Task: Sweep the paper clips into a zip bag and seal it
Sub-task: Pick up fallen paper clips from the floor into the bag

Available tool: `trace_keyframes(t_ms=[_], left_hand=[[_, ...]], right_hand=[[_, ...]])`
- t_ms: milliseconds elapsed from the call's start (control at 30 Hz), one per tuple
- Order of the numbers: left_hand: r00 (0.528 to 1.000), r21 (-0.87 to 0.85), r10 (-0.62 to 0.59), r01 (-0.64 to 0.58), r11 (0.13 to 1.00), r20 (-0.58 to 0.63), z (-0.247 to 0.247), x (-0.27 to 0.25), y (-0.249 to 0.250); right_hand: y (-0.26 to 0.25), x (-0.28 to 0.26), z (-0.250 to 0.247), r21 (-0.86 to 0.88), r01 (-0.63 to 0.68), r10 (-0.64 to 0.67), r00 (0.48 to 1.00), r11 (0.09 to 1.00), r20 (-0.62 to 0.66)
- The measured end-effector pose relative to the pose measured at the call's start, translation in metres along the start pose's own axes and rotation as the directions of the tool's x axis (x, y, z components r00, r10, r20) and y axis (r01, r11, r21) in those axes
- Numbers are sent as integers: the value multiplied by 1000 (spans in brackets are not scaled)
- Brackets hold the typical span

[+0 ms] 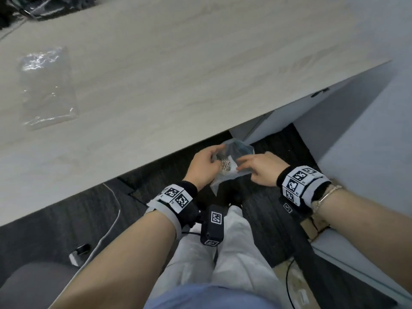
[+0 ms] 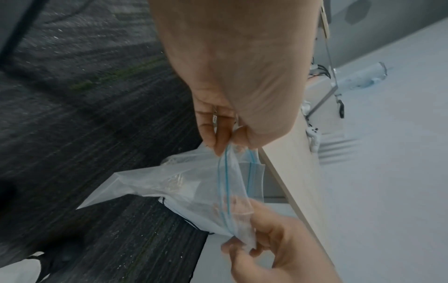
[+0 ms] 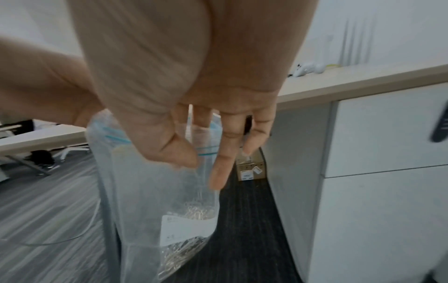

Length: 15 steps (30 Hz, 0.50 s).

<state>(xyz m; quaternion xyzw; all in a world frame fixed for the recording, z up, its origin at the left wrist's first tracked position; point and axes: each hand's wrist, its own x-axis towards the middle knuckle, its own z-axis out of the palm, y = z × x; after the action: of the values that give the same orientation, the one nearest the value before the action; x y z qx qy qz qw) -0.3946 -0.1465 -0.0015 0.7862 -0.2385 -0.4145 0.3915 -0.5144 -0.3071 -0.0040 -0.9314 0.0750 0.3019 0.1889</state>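
Sealing goes best if both hands, left hand (image 1: 204, 166) and right hand (image 1: 263, 169) pinching the bag (image 2: 184, 183) mouth, press the zip (image 2: 224, 183) shut above the clips (image 3: 194, 212).

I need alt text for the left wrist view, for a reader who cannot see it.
Both hands hold a clear zip bag by its blue-striped top: the left hand pinches one end, the right hand the other. Dark carpet lies below, a desk edge beside.

Left hand (image 1: 204, 167) and right hand (image 1: 260, 170) pinch, forearms extended.
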Motion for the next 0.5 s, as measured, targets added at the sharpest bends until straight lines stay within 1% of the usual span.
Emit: trace_keyframes(t_ms=[33, 100, 167, 200, 300, 400, 467, 500], left_hand=[[1000, 8, 20, -20, 1000, 8, 4, 4, 4], [999, 32, 52, -52, 998, 13, 13, 12, 13], [997, 21, 79, -78, 997, -6, 24, 19, 21], [996, 17, 87, -87, 996, -16, 30, 22, 25], [991, 60, 134, -134, 989, -9, 49, 29, 42], [985, 133, 171, -170, 976, 3, 72, 37, 58], [984, 181, 170, -176, 968, 51, 98, 47, 69], [984, 198, 165, -175, 964, 65, 101, 51, 69]], right_hand=[[7, -5, 0, 17, -35, 35, 999, 999, -29], [20, -17, 0, 154, -110, 128, 985, 982, -116], [31, -31, 0, 283, -152, 213, 957, 947, -198], [37, -39, 0, 321, -161, 242, 943, 933, -231], [51, -61, 0, 392, -172, 308, 897, 904, -316], [70, -80, 6, 451, -183, 370, 853, 873, -368], [92, -97, 15, 474, -205, 415, 819, 857, -397], [95, -98, 18, 476, -209, 423, 812, 854, -402]])
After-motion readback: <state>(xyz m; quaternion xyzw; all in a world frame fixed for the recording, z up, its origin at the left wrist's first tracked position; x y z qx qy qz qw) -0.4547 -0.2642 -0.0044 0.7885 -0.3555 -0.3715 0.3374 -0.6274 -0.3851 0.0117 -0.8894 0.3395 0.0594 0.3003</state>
